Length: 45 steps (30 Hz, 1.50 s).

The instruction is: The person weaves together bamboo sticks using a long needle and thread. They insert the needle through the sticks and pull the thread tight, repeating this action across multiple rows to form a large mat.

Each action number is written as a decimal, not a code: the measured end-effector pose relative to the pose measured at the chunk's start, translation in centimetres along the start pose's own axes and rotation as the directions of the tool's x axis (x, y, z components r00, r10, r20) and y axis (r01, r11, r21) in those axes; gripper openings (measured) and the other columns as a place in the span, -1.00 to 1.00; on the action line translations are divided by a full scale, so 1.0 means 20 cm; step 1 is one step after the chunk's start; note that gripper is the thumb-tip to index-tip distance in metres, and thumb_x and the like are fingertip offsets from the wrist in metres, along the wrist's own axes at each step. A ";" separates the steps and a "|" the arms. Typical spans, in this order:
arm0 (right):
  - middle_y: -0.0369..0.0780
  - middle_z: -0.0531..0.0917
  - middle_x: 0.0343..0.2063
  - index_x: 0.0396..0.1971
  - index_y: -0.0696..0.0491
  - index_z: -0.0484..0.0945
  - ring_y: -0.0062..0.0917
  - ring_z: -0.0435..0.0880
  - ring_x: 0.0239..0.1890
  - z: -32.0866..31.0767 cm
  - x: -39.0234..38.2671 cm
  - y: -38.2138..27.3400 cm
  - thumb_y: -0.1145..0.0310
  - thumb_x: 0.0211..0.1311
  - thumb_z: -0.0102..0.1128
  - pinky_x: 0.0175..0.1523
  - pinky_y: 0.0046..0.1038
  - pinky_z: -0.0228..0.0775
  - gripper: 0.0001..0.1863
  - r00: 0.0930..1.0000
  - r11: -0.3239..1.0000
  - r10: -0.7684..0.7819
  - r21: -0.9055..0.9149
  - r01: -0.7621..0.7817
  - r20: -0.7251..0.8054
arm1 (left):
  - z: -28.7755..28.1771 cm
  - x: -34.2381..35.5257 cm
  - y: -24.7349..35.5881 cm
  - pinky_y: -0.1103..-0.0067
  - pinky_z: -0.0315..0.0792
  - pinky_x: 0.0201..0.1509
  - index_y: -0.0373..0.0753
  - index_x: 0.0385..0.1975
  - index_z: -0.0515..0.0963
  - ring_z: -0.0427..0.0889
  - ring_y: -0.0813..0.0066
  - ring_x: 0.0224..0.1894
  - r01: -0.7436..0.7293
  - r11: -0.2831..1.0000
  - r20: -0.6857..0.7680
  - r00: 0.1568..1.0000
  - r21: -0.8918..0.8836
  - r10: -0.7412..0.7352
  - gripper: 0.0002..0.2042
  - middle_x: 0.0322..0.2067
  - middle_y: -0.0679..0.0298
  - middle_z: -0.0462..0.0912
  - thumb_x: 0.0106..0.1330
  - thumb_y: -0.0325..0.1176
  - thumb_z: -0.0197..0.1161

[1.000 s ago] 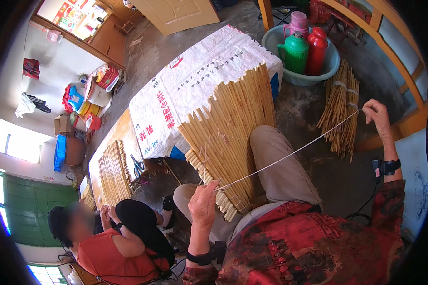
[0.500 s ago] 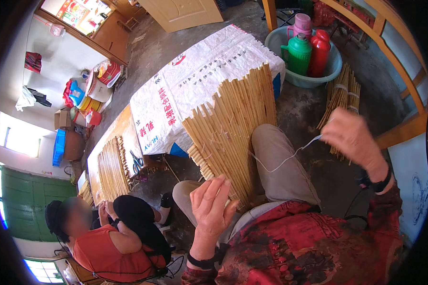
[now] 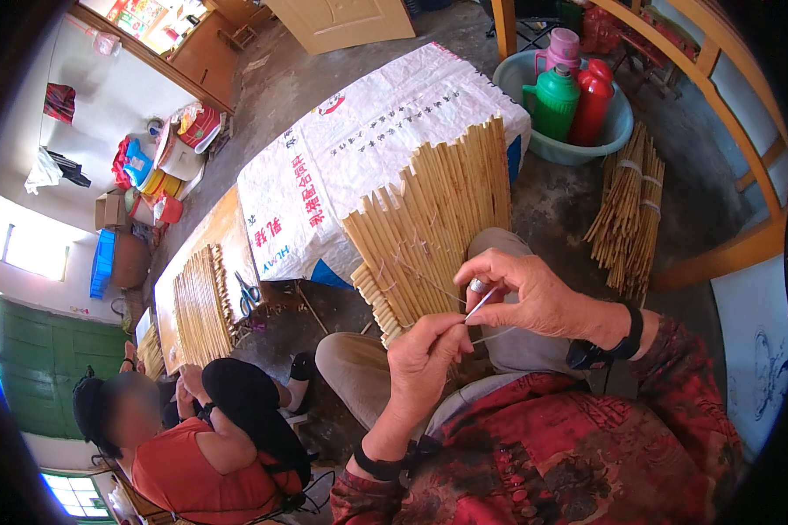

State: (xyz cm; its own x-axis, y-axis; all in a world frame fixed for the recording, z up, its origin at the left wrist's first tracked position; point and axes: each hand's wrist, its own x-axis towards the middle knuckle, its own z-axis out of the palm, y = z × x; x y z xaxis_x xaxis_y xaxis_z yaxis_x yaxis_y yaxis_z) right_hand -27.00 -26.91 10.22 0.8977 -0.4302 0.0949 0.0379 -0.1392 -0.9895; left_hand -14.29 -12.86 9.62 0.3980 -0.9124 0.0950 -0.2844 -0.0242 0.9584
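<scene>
A mat of pale sticks (image 3: 433, 219) stands across my lap, leaning toward the covered table, with thin threads stitched over it. In front of its lower part, my right hand (image 3: 538, 297) pinches a long thin needle (image 3: 479, 305); a metal thimble (image 3: 477, 285) is on one finger. My left hand (image 3: 420, 367) is closed just below and left of it, its thumb and finger pinching at the needle's lower end and the white thread, part of which hangs to the right. The mat's lower end is hidden behind my hands.
A table under a woven sack (image 3: 311, 201) and a board (image 3: 219, 219) bearing another mat (image 3: 201, 315) and scissors (image 3: 249, 297). A co-worker (image 3: 193, 464) sits at lower left. A basin (image 3: 512, 101) of flasks, stick bundles (image 3: 622, 219) and a wooden frame (image 3: 753, 140) are at right.
My right hand has come down and left from the outstretched thread to meet my left hand, now pinching the needle. My left hand has moved slightly right, and the thread has gone slack.
</scene>
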 end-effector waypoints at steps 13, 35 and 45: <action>-0.21 0.54 -0.39 -0.25 0.19 0.52 -0.54 0.53 -0.35 0.08 0.14 0.10 0.51 0.17 0.14 -0.25 -0.52 0.37 -0.85 0.990 0.988 -0.091 0.110 0.103 -0.110 | -0.04 0.01 -0.08 0.58 0.44 -0.26 -0.33 -0.26 0.49 0.55 0.43 -0.39 -0.214 0.875 -0.180 0.931 0.435 0.317 -0.83 -0.43 0.22 0.59 0.13 -0.57 0.21; -0.10 0.49 -0.45 -0.25 0.06 0.60 -0.17 0.55 -0.34 0.06 0.37 0.22 0.40 0.10 0.16 -0.27 -0.29 0.38 -0.80 0.964 0.905 -0.263 -0.356 0.233 -0.037 | -0.19 0.18 -0.21 0.63 0.38 -0.03 -0.44 -0.05 0.41 0.50 0.58 -0.15 0.166 0.986 -0.369 0.918 0.028 -0.144 -0.72 -0.15 0.23 0.54 0.23 -0.59 0.13; -0.08 0.50 -0.45 -0.23 0.06 0.59 -0.15 0.55 -0.34 0.04 0.37 0.22 0.42 0.12 0.12 -0.28 -0.28 0.38 -0.80 0.964 0.916 -0.266 -0.312 0.252 -0.004 | -0.18 0.18 -0.22 0.63 0.37 -0.01 -0.43 -0.05 0.41 0.50 0.57 -0.15 0.112 0.993 -0.382 0.917 -0.024 -0.112 -0.73 -0.15 0.23 0.54 0.24 -0.58 0.13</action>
State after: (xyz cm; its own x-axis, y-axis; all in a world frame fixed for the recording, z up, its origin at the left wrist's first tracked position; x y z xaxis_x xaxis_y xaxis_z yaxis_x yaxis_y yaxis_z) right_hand -19.83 -29.93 6.51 0.8535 -0.3811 0.3554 0.1237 -0.5143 -0.8487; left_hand -8.51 -14.58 6.74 0.7300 -0.6785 0.0823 -0.2173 -0.1162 0.9692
